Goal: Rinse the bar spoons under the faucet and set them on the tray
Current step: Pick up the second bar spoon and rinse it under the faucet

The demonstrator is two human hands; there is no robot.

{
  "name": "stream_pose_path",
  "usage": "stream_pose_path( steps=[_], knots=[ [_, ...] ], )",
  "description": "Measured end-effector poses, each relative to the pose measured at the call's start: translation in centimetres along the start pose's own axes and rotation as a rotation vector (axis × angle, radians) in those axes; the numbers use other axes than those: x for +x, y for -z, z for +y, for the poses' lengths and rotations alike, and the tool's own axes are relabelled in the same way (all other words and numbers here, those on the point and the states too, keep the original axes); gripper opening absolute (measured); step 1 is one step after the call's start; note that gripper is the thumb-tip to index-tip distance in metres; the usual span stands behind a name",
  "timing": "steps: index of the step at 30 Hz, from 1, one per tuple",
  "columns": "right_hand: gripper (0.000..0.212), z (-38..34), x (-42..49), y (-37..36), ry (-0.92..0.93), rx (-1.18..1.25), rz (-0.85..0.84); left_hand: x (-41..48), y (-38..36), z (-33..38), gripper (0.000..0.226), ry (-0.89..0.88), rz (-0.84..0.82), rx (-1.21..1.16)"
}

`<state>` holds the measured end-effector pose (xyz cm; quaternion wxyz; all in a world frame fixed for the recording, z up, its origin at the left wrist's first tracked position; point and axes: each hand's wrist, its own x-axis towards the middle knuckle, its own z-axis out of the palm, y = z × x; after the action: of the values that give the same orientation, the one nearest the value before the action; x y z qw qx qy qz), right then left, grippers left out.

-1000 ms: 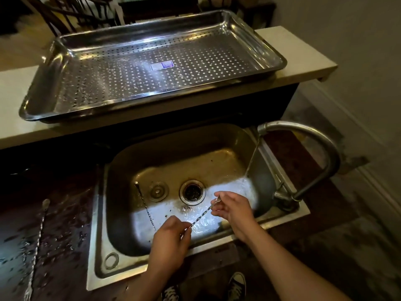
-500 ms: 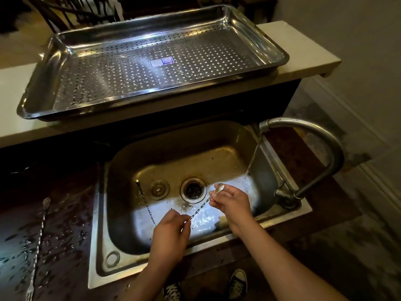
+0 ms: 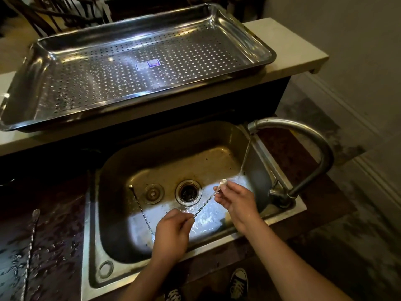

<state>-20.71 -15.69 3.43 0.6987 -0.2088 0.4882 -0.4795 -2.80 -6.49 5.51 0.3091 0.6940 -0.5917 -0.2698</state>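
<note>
Over the stainless steel sink [image 3: 92, 246], mid-rinse, left hand [image 3: 171, 234] and right hand [image 3: 237, 199] pinch either end of a twisted steel bar spoon [image 3: 205, 206] just beside the stream from the curved faucet [image 3: 303, 134] at 3 o'clock; next it likely needs lifting to the perforated steel tray [image 3: 257, 41] at 12 o'clock.

Steel sink [image 3: 173, 153]: directly under the grip, floor wet and shining.
Round drain [image 3: 188, 192]: just left of the grip, in the basin floor.
Flat plug [image 3: 153, 193]: left again, beside the drain.
Dark wet counter [image 3: 60, 235]: well left.
Pale ledge [image 3: 288, 46]: beyond, higher.
Black-and-white sneakers [image 3: 238, 283]: nearer than the grip, on the floor.
Chairs [image 3: 54, 16]: far beyond, left.
</note>
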Motion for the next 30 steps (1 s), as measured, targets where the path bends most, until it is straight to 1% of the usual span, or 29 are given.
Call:
stream_pose_path(
  steps=[2, 4, 6, 7, 9, 12, 14, 17, 20, 21, 23, 27, 30],
  knots=[
    [0.023, -0.3, 0.2, 0.2, 0.020, 0.037, 0.004, 0.5, -0.4, 0.1, 0.016, 0.097, -0.047, -0.102],
    [0.028, -0.1, 0.2, 0.2, 0.020, 0.070, -0.016, 1.1, -0.7, 0.5, 0.021, 0.227, -0.112, -0.249],
    [0.029, 0.1, 0.0, 0.2, 0.000, 0.111, -0.022, 1.5, -1.0, 0.7, 0.023, 0.348, -0.164, -0.384],
    [0.026, 0.1, 0.0, 0.2, -0.011, 0.136, -0.016, 1.6, -1.1, 0.8, 0.024, 0.391, -0.189, -0.432],
    [0.014, -0.3, 0.2, 0.4, -0.031, 0.184, 0.008, 1.6, -1.1, 0.8, 0.027, 0.432, -0.245, -0.499],
    [0.014, -0.7, 0.6, 0.7, -0.038, 0.188, 0.047, 1.7, -1.3, 0.7, 0.027, 0.449, -0.292, -0.539],
    [0.006, -0.5, 0.6, 0.8, -0.048, 0.191, 0.025, 1.9, -1.5, 0.7, 0.027, 0.455, -0.291, -0.538],
    [0.015, -0.3, 0.6, 0.9, -0.075, 0.173, 0.001, 2.3, -1.6, 0.4, 0.027, 0.454, -0.285, -0.515],
    [0.010, -1.2, 0.9, 1.3, -0.055, 0.157, 0.048, 2.5, -1.8, 0.2, 0.026, 0.428, -0.296, -0.483],
    [0.012, -1.6, 1.1, 1.4, -0.050, 0.156, 0.078, 2.7, -1.9, 0.3, 0.025, 0.406, -0.285, -0.458],
    [0.018, -2.1, 1.5, 1.4, -0.042, 0.141, 0.124, 3.1, -2.3, 0.6, 0.021, 0.327, -0.242, -0.369],
    [0.011, -2.4, 1.6, 0.9, -0.001, 0.015, 0.177, 3.9, -3.0, 1.1, 0.019, 0.186, -0.140, -0.210],
    [0.007, -3.4, 2.1, 0.8, 0.046, 0.044, 0.256, 4.4, -3.3, 1.6, 0.011, 0.066, -0.063, -0.070]
  ],
)
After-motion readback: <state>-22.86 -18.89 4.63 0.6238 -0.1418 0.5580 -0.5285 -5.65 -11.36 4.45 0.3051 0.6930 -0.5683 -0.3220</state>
